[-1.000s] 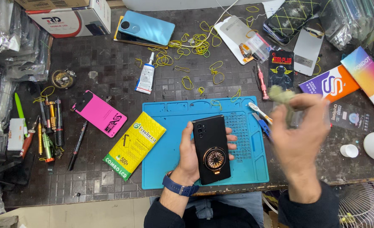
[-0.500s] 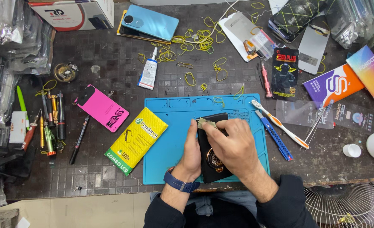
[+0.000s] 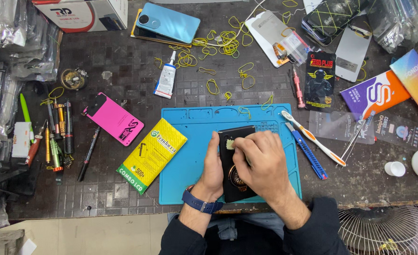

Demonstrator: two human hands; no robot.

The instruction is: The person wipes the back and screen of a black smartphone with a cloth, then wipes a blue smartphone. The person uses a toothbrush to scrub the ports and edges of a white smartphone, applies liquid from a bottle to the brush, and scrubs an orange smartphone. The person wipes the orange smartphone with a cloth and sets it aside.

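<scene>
Both hands are on one thing: a black rectangular phone [image 3: 235,165] with a round gold ring on its back, held over the near half of the blue silicone work mat [image 3: 190,141]. My left hand [image 3: 213,170] is closed around the phone's left edge, thumb lying up along its side, and props it off the mat. My right hand [image 3: 261,160] lies across the phone's right side with its fingertips [image 3: 239,144] pinched together on a small pale wad [image 3: 229,144], pressed against the upper part of the back; I cannot tell whether the wad is cloth or cotton.

As I judge it, the wiping is under way at the top of the back only. The ring and the lower half show no wad on them, and I cannot tell whether they are clean.

Just right of the grip lie a white toothbrush with an orange stripe [image 3: 313,138] and a blue-handled flat tool [image 3: 307,152], both half on the mat's edge. Just left of it a yellow and green flat packet [image 3: 152,155] overlaps the mat's corner, and farther left a pink phone cover [image 3: 113,118] lies on the dark tiled tabletop [image 3: 124,189]. Beyond the mat, well apart from the hands, stand a white glue tube [image 3: 165,80] and a scatter of yellow rubber bands [image 3: 223,42].
</scene>
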